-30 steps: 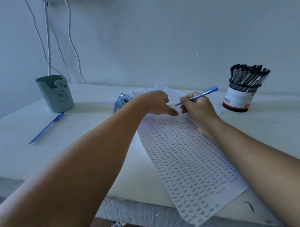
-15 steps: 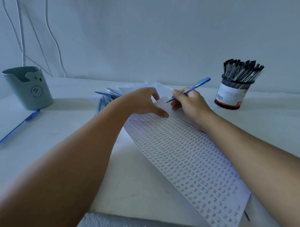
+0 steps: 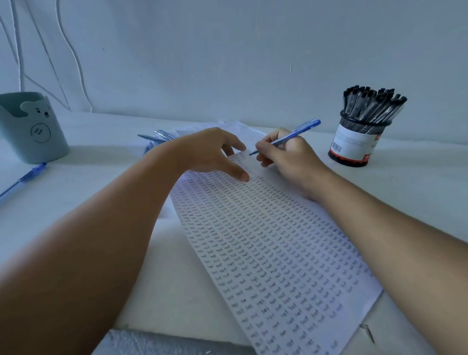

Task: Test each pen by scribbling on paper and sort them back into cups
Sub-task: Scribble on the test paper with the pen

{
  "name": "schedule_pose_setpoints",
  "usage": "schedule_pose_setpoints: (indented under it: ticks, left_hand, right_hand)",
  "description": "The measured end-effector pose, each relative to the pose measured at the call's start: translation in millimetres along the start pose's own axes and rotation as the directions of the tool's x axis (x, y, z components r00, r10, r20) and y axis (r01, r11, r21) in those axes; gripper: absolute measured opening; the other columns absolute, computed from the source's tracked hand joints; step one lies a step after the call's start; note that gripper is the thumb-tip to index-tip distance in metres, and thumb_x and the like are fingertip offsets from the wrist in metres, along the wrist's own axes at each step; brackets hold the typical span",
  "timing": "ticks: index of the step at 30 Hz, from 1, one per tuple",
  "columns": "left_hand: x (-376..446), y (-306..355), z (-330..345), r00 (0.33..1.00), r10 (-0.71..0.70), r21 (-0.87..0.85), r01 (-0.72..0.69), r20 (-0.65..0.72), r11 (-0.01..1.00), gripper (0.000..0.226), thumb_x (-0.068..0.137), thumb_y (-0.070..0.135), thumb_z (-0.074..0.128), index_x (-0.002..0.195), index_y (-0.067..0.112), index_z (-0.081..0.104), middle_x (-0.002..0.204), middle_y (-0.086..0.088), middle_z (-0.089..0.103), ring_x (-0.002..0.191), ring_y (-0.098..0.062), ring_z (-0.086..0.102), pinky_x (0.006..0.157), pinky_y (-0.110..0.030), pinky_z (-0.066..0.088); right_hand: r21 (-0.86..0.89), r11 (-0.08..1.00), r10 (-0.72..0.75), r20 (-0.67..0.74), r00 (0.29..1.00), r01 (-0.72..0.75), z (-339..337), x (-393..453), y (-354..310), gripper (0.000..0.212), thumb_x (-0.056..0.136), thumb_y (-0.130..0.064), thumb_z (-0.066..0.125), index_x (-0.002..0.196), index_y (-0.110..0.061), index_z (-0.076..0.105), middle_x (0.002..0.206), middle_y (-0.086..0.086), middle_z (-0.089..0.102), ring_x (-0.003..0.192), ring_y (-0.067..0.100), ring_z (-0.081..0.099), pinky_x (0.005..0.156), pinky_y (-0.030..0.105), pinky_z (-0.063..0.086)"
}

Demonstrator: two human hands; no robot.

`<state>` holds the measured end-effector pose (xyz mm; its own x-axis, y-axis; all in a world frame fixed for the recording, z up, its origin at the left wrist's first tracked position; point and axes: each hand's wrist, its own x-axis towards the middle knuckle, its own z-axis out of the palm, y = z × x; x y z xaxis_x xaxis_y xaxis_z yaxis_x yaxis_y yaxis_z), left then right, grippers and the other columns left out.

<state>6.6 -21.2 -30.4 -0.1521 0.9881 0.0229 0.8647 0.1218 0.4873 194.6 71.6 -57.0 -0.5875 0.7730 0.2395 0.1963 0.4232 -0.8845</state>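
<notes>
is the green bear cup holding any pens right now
No, nothing sticks up above the rim of the green bear cup; the dark pens stand in the black mesh cup on the right.

White table point(image 3: 414, 197) bears paper point(image 3: 269, 242), two cups, pens.

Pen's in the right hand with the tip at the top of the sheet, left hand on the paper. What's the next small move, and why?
Probably a short scribble right there. The right hand grips the blue pen with its tip at the paper, near the rows of earlier marks, and the left hand rests on the sheet, steadying it. Only after that mark would it make sense to pick a cup.
</notes>
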Motion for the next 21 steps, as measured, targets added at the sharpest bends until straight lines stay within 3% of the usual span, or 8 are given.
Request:
schedule_pose_setpoints:
  ticks: [5,9,18,21]
  left_hand:
    - [2,-2,1,1.000,-0.014,0.007,0.014,-0.024,1.000,0.081,0.064,0.060,0.088,0.137,0.037,0.061,0.110,0.023,0.060,0.095,0.004,0.058,0.076,-0.020,0.043]
    - [3,-2,1,0.999,-0.011,-0.002,0.011,-0.031,1.000,0.081,0.064,0.059,0.089,0.137,0.036,0.063,0.109,0.022,0.061,0.093,0.004,0.059,0.075,-0.018,0.042]
    - [-1,-1,1,0.999,-0.033,-0.047,0.033,0.001,0.998,0.063,0.068,0.054,0.089,0.124,0.032,0.069,0.101,0.011,0.068,0.095,-0.009,0.067,0.079,-0.023,0.050]
    - [-1,-1,1,0.999,-0.042,-0.045,0.042,0.004,0.998,0.074,0.067,0.057,0.088,0.133,0.033,0.063,0.106,0.011,0.066,0.096,-0.007,0.064,0.079,-0.023,0.050]
  right_hand:
    - [-0.044,0.997,-0.069,0.015,0.998,0.069,2,7,-3,0.011,0.101,-0.029,0.066,0.101,-0.018,0.065,0.084,-0.006,0.071,0.073,0.002,0.065,0.070,0.017,0.051]
    - [-0.068,0.996,-0.046,0.058,0.997,0.050,5,11,2,0.011,0.102,-0.030,0.065,0.097,-0.020,0.066,0.085,-0.004,0.075,0.076,0.008,0.066,0.081,0.032,0.055]
    - [-0.091,0.995,-0.034,0.077,0.996,0.041,7,12,6,0.011,0.102,-0.031,0.064,0.099,-0.020,0.066,0.084,-0.006,0.076,0.076,0.009,0.065,0.087,0.039,0.056]
    - [-0.068,0.997,-0.026,0.065,0.998,0.030,7,11,4,0.012,0.102,-0.031,0.063,0.099,-0.020,0.066,0.083,-0.006,0.076,0.074,0.008,0.065,0.089,0.040,0.056]
